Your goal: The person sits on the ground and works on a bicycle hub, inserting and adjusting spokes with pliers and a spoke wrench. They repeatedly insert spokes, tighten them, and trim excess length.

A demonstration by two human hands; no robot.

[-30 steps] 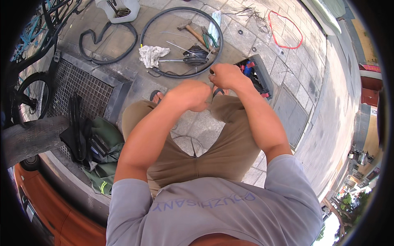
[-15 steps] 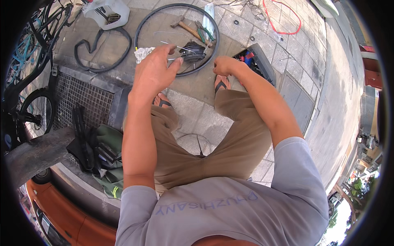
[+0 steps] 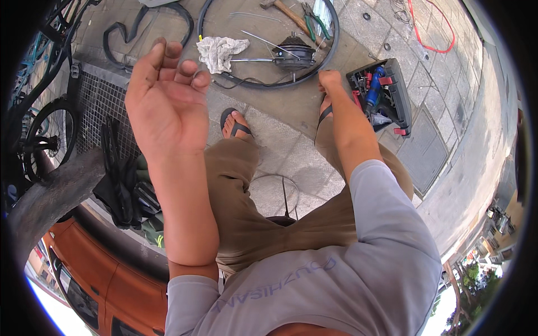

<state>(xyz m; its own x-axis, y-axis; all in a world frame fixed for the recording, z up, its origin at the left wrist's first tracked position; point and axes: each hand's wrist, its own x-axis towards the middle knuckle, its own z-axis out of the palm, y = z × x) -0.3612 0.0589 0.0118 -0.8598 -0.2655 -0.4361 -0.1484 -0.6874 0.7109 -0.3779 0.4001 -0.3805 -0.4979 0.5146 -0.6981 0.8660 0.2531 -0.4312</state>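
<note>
My left hand [image 3: 168, 103] is raised on the left, palm up, smudged fingers loosely curled and apart, holding nothing. To its right a crumpled white rag [image 3: 219, 54] lies by the black wheel rim [image 3: 269, 85]. Inside that ring sits a dark spoke hub [image 3: 295, 55], with a metal spoke [image 3: 259, 40] sticking out of it and a thicker rod [image 3: 255, 60] reaching toward the rag. My right hand [image 3: 330, 82] is low beside the rim's lower right edge, fingers closed. Whatever it grips is hidden.
Right of my right hand stands an open black toolbox [image 3: 400, 98] holding a blue tool [image 3: 374, 87]. A hammer [image 3: 288, 15] and green-handled pliers [image 3: 315, 23] lie by the hub. An inner tube [image 3: 114, 35], floor grate [image 3: 103, 98] and bicycle [image 3: 42, 148] are left.
My left hand has moved left, away from the hub, and turned palm up. The view has shifted, bringing more of the toolbox into sight. My right hand stays closed near the rim.
</note>
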